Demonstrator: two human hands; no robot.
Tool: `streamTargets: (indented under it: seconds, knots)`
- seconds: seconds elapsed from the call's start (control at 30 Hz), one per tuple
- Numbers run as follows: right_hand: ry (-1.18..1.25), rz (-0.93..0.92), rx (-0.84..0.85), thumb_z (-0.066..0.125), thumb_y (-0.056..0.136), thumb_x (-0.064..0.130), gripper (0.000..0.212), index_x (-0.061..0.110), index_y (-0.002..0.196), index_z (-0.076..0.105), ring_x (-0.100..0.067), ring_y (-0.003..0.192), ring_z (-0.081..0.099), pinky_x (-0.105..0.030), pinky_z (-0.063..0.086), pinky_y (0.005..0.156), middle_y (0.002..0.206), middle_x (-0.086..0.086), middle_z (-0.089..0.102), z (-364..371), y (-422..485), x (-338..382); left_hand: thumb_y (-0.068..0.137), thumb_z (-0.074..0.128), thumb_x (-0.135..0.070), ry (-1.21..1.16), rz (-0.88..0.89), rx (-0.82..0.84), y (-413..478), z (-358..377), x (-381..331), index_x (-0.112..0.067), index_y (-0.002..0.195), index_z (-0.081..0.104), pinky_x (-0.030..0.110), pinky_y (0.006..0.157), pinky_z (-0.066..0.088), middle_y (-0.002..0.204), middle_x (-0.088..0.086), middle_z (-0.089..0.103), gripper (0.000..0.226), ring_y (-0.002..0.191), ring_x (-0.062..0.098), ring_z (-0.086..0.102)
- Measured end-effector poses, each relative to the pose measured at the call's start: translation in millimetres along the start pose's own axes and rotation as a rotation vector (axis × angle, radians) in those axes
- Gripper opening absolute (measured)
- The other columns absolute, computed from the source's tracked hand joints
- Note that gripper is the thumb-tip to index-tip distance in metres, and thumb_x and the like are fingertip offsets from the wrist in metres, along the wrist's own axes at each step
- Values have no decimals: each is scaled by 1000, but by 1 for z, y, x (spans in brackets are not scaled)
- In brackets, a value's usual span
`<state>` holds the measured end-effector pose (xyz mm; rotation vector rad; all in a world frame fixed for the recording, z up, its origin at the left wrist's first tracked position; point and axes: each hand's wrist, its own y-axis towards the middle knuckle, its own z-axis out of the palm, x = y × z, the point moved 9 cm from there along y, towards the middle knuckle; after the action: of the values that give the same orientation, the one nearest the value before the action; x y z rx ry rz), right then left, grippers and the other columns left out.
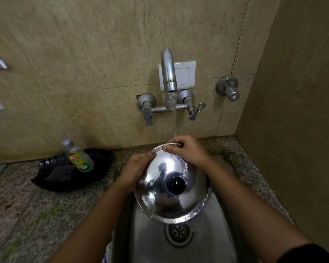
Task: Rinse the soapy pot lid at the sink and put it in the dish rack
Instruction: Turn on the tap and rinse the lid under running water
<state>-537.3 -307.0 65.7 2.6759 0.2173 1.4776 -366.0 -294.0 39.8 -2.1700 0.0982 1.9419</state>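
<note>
Both hands clamp the far rim of a steel pot lid (169, 188) held above the sink (215, 242), domed side and black knob (176, 184) toward the camera. Nearest the viewer, the lid's low edge hangs over the drain (178, 233); the lid tilts up and away from there, so its rim rises toward the grip. The left hand (136, 168) pinches the upper left rim with thumb on top, while the right hand (188, 150) closes over the top edge, right where the stream from the wall-mounted tap (168, 73) lands (the water strikes the fingers first). Beyond the sink, a dish soap bottle (78, 156) lies in a black tray (72, 169) on the granite counter (27, 205). No dish rack is in view, so which hand lies nearer to it cannot be told.
</note>
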Motion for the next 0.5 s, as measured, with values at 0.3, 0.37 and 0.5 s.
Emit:
streamTargets:
  seconds: [0.3, 0.37, 0.5]
  knots:
    - [-408, -183, -254, 41, 84, 11, 63, 24, 145, 35, -20, 136, 40, -42, 37, 108, 150, -2, 40, 6, -66, -44, 74, 68, -57, -389, -111, -397, -14, -63, 51, -16, 79, 71, 41, 76, 50, 86, 14, 64, 42, 82, 26, 60]
    - [-679, -312, -127, 55, 73, -3, 94, 32, 150, 15, -18, 145, 23, -47, 28, 112, 159, 5, 19, 30, -82, -50, 86, 61, -48, -501, -129, -412, -15, -65, 62, -15, 93, 70, 41, 86, 52, 100, 12, 68, 35, 94, 28, 64]
    - [-832, -485, -174, 75, 71, 11, 93, 28, 148, 26, -22, 145, 17, -41, 9, 114, 158, 2, 19, 34, -93, -31, 86, 56, -56, -538, -224, -450, -16, -61, 84, -19, 99, 69, 51, 98, 48, 115, 14, 68, 42, 107, 31, 64]
